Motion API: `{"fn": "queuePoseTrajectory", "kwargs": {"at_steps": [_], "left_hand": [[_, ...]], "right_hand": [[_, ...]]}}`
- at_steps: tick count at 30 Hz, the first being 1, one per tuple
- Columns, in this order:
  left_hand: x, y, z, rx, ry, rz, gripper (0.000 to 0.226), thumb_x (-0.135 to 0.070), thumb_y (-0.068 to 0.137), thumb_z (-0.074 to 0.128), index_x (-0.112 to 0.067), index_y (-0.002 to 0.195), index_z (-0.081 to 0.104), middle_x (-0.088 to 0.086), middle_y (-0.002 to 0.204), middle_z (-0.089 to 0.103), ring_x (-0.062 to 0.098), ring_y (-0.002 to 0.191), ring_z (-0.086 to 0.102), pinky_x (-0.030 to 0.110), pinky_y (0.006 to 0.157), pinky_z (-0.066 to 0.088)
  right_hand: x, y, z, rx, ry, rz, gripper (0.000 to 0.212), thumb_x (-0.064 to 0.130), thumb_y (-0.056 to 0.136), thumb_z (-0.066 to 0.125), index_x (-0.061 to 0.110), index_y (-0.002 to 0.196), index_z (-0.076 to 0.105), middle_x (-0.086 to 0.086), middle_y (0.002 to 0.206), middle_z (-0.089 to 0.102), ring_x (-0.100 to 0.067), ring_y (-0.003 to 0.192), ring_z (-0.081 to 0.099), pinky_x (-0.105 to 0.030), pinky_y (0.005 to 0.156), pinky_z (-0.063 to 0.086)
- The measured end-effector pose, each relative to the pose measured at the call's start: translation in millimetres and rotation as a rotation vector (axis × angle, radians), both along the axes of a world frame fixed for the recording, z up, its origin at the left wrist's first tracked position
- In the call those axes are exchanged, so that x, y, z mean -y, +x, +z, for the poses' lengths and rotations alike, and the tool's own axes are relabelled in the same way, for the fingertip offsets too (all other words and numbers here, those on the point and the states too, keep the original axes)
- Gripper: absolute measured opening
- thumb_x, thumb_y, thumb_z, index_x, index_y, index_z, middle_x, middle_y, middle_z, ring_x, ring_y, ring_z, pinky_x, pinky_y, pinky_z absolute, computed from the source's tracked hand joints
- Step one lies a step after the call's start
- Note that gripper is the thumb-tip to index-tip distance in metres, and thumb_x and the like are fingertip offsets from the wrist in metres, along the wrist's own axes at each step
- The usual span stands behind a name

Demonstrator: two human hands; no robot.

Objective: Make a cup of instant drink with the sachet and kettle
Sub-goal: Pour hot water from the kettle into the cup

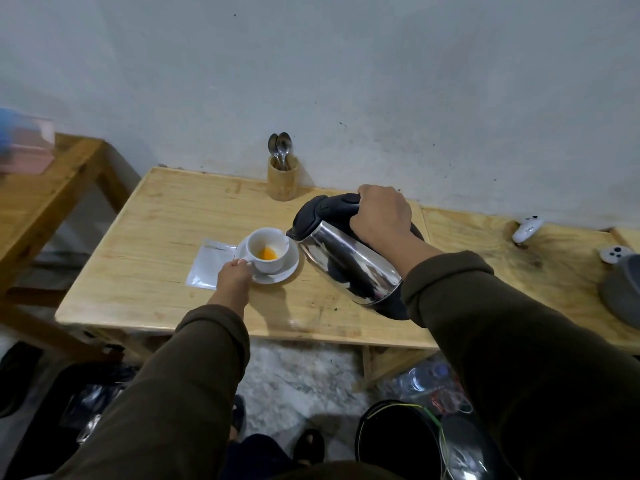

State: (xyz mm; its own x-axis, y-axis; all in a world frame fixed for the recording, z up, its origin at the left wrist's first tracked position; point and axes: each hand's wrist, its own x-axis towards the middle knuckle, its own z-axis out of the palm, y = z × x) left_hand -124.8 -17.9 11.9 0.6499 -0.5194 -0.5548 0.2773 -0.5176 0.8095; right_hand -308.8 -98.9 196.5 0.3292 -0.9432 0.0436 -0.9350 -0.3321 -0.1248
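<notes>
A white cup point(267, 249) stands on a white saucer point(289, 270) near the middle of the wooden table point(156, 237). Orange powder or liquid lies at the cup's bottom. My left hand point(234, 275) pinches the cup's handle. My right hand point(379, 216) grips the black handle of a steel kettle point(349, 265), which is tilted left with its spout just over the cup's right rim. A silver sachet point(207, 268) lies flat on the table, partly under the saucer's left side.
A wooden holder with spoons point(283, 178) stands at the back by the wall. A second wooden table point(52, 188) sits to the left. Two white controllers point(526, 230) and a grey object point(623, 292) lie at the right. A black bin point(398, 441) is below.
</notes>
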Motion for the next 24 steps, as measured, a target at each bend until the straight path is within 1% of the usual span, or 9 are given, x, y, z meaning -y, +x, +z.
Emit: {"fn": "queuePoseTrajectory", "kwargs": {"at_steps": [2,4,5,8,16,24], "left_hand": [[-0.4,0.1,1.2,0.000,-0.003,0.000,0.040,-0.012,0.096,0.043,0.001,0.132,0.052,0.016,0.110,0.055,0.021,0.096,0.045,0.030,0.083,0.038],[-0.2,-0.6,-0.7,-0.007,-0.007,0.006,0.038,-0.015,0.096,0.044,0.001,0.129,0.054,0.015,0.108,0.054,0.022,0.097,0.046,0.030,0.081,0.036],[-0.7,-1.6,0.9,-0.005,-0.007,0.003,0.037,-0.016,0.097,0.043,0.001,0.128,0.055,0.012,0.106,0.051,0.022,0.097,0.045,0.029,0.081,0.035],[0.6,-1.4,-0.1,0.009,-0.016,0.008,0.039,-0.010,0.097,0.042,0.000,0.133,0.052,0.006,0.105,0.047,0.019,0.097,0.043,0.027,0.081,0.035],[-0.3,1.1,2.1,0.003,-0.005,-0.012,0.039,-0.010,0.096,0.042,0.001,0.132,0.052,0.007,0.104,0.048,0.020,0.096,0.045,0.030,0.083,0.038],[-1.7,-0.9,3.9,0.001,-0.010,-0.014,0.039,-0.010,0.096,0.042,0.002,0.132,0.052,0.007,0.104,0.048,0.020,0.096,0.045,0.030,0.083,0.038]], "right_hand": [[0.0,2.8,0.9,-0.013,-0.005,0.008,0.023,0.007,0.084,0.052,0.010,0.107,0.058,-0.012,0.104,0.066,-0.031,0.096,0.059,-0.029,0.067,0.040],[0.3,4.2,2.2,-0.031,-0.010,0.015,0.023,0.007,0.086,0.052,0.010,0.108,0.058,-0.012,0.105,0.065,-0.031,0.096,0.060,-0.029,0.066,0.039],[0.2,4.5,2.8,-0.036,-0.013,0.019,0.023,0.008,0.086,0.052,0.009,0.109,0.057,-0.013,0.105,0.065,-0.031,0.096,0.060,-0.030,0.066,0.039],[0.0,4.5,4.4,-0.043,-0.018,0.024,0.023,0.008,0.086,0.053,0.009,0.109,0.057,-0.013,0.105,0.065,-0.031,0.096,0.060,-0.030,0.066,0.039],[0.4,4.9,4.8,-0.087,-0.030,0.052,0.024,0.008,0.086,0.053,0.010,0.110,0.056,-0.012,0.104,0.065,-0.030,0.095,0.060,-0.032,0.070,0.040],[0.4,6.0,2.5,-0.142,-0.051,0.090,0.024,0.008,0.087,0.053,0.011,0.110,0.055,-0.011,0.102,0.065,-0.029,0.093,0.060,-0.032,0.072,0.038]]}}
